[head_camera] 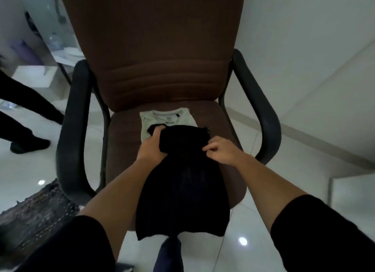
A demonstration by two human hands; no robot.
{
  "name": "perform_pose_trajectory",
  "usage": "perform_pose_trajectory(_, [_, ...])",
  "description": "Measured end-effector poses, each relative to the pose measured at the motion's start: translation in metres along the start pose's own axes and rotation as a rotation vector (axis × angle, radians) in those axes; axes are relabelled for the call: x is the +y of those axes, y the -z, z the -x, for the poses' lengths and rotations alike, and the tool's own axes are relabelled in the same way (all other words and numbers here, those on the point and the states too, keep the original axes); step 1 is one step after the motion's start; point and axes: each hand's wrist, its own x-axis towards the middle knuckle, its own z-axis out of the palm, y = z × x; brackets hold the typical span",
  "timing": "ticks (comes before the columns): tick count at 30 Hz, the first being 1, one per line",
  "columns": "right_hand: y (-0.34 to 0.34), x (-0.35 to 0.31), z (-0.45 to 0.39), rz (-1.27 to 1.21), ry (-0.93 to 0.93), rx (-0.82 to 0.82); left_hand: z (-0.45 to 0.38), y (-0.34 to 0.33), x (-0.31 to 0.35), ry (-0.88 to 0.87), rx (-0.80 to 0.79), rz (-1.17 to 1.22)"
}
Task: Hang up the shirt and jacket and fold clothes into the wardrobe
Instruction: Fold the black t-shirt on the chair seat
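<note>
Black garment [182, 192]: dark cloth, lying lengthwise on the seat of the brown chair [162, 54], its lower end hanging over the seat's front edge toward the wearer of the camera. Upper end bunched and partly folded back on itself.

Left hand [151, 148]: at the garment's upper left edge, fingers curled round a fold of the cloth, gripping it. Bare forearm, black sleeve [67, 247] pushed up near the elbow.

Right hand [220, 150]: at the garment's upper right edge, fingertips drawn together and pinching the cloth. Bare forearm, black sleeve likewise.

Pale green shirt [168, 117]: folded flat on the chair seat, just behind the black garment toward the backrest, and partly covered by it. Collar with a printed neck label faces up.

Brown chair: fabric seat and tall backrest with stitched horizontal ribs; black armrests [257, 109] curve down on both sides.

Floor [304, 180]: glossy white tiles around the chair, with bright reflected light spots.

Patterned rug [34, 211]: dark, on the floor to the left of the chair's front.

Another person's legs [26, 117]: dark trousers and dark footwear, left of the chair.

Low table [63, 56]: behind the chair's left armrest, carrying blurred items, a clear bottle among them.
</note>
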Motion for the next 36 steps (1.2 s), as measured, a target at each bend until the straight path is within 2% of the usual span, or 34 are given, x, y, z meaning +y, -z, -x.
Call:
perform_pose_trajectory(3, [-0.044,0.027,0.014,0.081,-0.08,-0.292,0.025,-0.045,-0.046,0.177,-0.454,-0.269])
perform_pose_trajectory(4, [-0.051,0.034,0.017,0.063,-0.11,-0.336,0.029,-0.053,-0.054,0.205,-0.527,-0.351])
perform_pose_trajectory(5, [-0.054,0.039,0.017,0.042,-0.129,-0.331,0.031,-0.055,-0.054,0.217,-0.519,-0.399])
perform_pose_trajectory(6, [-0.053,0.042,0.017,0.036,-0.129,-0.288,0.028,-0.054,-0.052,0.194,-0.439,-0.428])
perform_pose_trajectory(9, [-0.039,0.044,-0.004,0.098,-0.107,-0.059,-0.001,-0.038,-0.037,0.054,-0.097,-0.548])
perform_pose_trajectory(11, [-0.03,0.045,-0.03,0.096,-0.103,0.052,-0.03,-0.029,-0.033,0.049,0.026,-0.47])
perform_pose_trajectory(15, [-0.019,0.042,-0.086,-0.036,-0.164,0.183,-0.09,-0.022,-0.021,0.287,0.035,-0.152])
perform_pose_trajectory(17, [-0.015,0.041,-0.11,-0.137,-0.228,0.207,-0.113,-0.025,-0.02,0.378,0.004,-0.069])
perform_pose_trajectory(20, [-0.016,0.043,-0.136,-0.209,-0.302,0.156,-0.132,-0.035,-0.026,0.349,-0.126,-0.12])
perform_pose_trajectory(24, [-0.02,0.044,-0.156,-0.031,-0.315,0.04,-0.15,-0.036,-0.036,0.243,-0.329,-0.198])
perform_pose_trajectory(26, [-0.018,0.044,-0.161,0.015,-0.296,0.002,-0.158,-0.03,-0.038,0.277,-0.449,-0.153])
perform_pose_trajectory(28, [-0.01,0.042,-0.161,0.005,-0.285,0.028,-0.163,-0.023,-0.04,0.344,-0.503,-0.039])
perform_pose_trajectory(31, [0.013,0.033,-0.161,-0.103,-0.297,0.131,-0.172,-0.008,-0.039,0.435,-0.416,0.114])
perform_pose_trajectory(36, [0.058,-0.002,-0.163,-0.244,-0.226,0.432,-0.195,0.031,-0.011,0.411,-0.074,0.436])
